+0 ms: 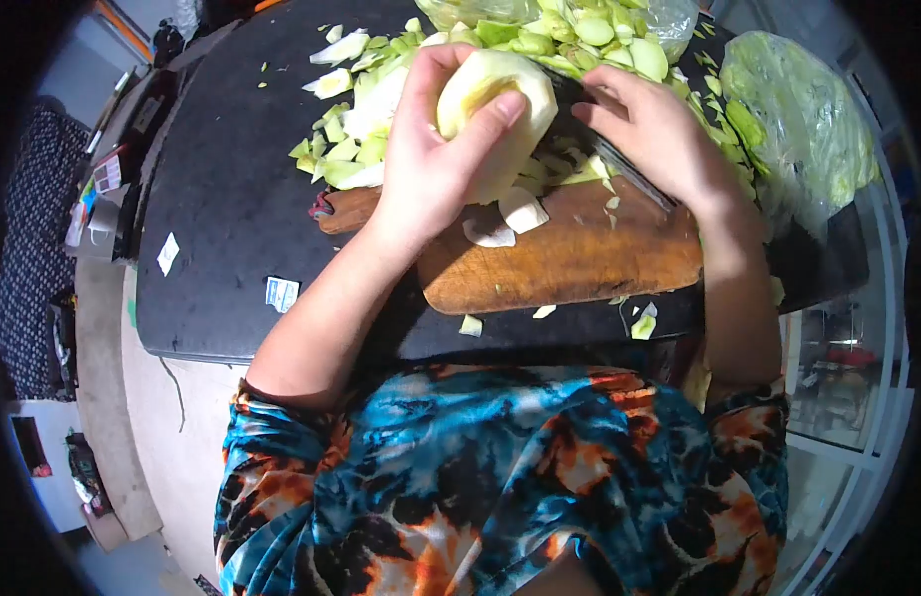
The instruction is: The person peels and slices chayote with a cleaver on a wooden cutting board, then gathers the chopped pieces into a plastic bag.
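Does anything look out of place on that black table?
Yes: pale green vegetable scraps lie off the brown wooden cutting board, like spillage; a small blue-and-white papery rectangle to the left looks like litter.

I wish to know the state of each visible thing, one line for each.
Left hand: gripping the pale vegetable.
Pale vegetable: looks peeled, held up.
Right hand: fingers bent, grip unclear.
Dark tool: slanted, partly hidden.
Cutting board: flat, partly covered by scraps.
Scraps: loose, scattered over board and table.
Blue-and-white packet: lying on the table.
Plastic bag at right: bulging, closure unclear.
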A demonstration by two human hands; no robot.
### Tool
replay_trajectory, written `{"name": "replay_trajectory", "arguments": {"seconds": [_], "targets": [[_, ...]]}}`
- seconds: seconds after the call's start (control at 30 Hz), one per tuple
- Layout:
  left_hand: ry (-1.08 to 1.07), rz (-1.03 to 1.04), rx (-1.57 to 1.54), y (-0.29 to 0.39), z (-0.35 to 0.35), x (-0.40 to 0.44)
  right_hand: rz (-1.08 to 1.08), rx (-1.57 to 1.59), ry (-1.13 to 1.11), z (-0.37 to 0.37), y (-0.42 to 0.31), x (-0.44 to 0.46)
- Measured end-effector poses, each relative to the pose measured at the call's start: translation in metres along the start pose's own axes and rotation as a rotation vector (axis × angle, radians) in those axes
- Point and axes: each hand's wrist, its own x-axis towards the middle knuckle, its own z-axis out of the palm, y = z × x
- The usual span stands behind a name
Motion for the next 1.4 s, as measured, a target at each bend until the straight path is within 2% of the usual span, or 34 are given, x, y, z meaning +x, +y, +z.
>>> {"name": "replay_trajectory", "arguments": {"seconds": [0.03,0.1,0.13,0.17,0.2,0.23,0.27,0.3,0.33,0.37,0.4,0.5,0.6,0.63,0.67,0.73,0.77,0.87,1.0,1.03,1.17,1.27,1.33,1.4], "targets": [[-0.003,-0.055,-0.035,0.005,0.000,0.000,-0.118,-0.202,0.111,0.005,-0.004,-0.003],[0.042,-0.129,-0.147,0.009,0.003,-0.002,-0.212,0.067,0.202,0.018,-0.022,-0.003],[0.094,-0.104,-0.190,0.010,0.009,-0.003,-0.255,0.204,0.248,0.025,-0.034,-0.005],[0.145,-0.078,-0.230,0.011,0.014,-0.004,-0.060,0.657,0.065,0.028,-0.052,-0.015],[0.194,-0.051,-0.269,0.012,0.019,-0.005,0.083,1.171,0.028,0.044,-0.056,-0.017],[0.157,-0.050,-0.261,0.010,0.021,-0.002,0.141,1.415,-0.046,0.043,-0.062,-0.020],[0.155,-0.017,-0.097,0.011,0.023,-0.002,0.199,1.659,-0.124,0.041,-0.067,-0.022],[0.099,0.065,0.243,0.005,0.018,0.001,0.195,1.773,-0.114,0.043,-0.062,-0.022],[0.056,0.174,0.424,-0.002,0.016,0.006,0.262,1.879,-0.034,0.038,-0.067,-0.021],[0.032,0.292,0.600,-0.009,0.013,0.011,0.260,1.877,-0.129,0.033,-0.060,-0.026],[0.006,0.233,0.525,-0.009,0.013,0.009,0.256,1.871,-0.224,0.025,-0.049,-0.031],[-0.098,0.004,0.276,0.006,0.015,0.001,0.337,1.589,-0.102,0.016,-0.017,-0.044],[-0.200,-0.042,0.290,0.012,0.023,-0.003,0.286,1.512,0.031,0.007,-0.010,-0.056],[-0.250,0.104,0.459,0.015,0.025,-0.002,0.161,1.633,-0.057,0.004,-0.002,-0.058],[-0.320,0.290,0.626,0.022,0.031,-0.001,0.192,1.595,0.017,0.006,-0.005,-0.060],[-0.353,0.399,0.749,0.028,0.044,0.000,0.247,1.517,0.159,0.013,-0.021,-0.059],[-0.308,0.502,0.776,0.025,0.050,0.001,0.234,1.518,0.133,0.016,-0.020,-0.061],[-0.307,0.580,0.870,0.029,0.051,0.001,0.185,1.500,0.188,0.014,-0.030,-0.064],[-0.296,0.678,0.837,0.025,0.049,-0.003,0.183,1.452,0.114,0.017,-0.027,-0.068],[-0.278,0.717,0.827,0.026,0.049,-0.003,0.158,1.430,0.194,0.025,-0.024,-0.068],[-0.403,0.655,0.937,0.028,0.040,0.002,0.243,1.343,0.222,0.026,-0.031,-0.062],[-0.475,0.629,0.926,0.026,0.034,0.004,0.108,1.134,0.245,0.028,-0.025,-0.057],[-0.475,0.636,0.851,0.024,0.034,0.001,0.225,1.181,0.344,0.029,-0.017,-0.047],[-0.482,0.629,0.794,0.026,0.034,-0.003,0.323,1.304,0.309,0.017,-0.013,-0.041]]}}
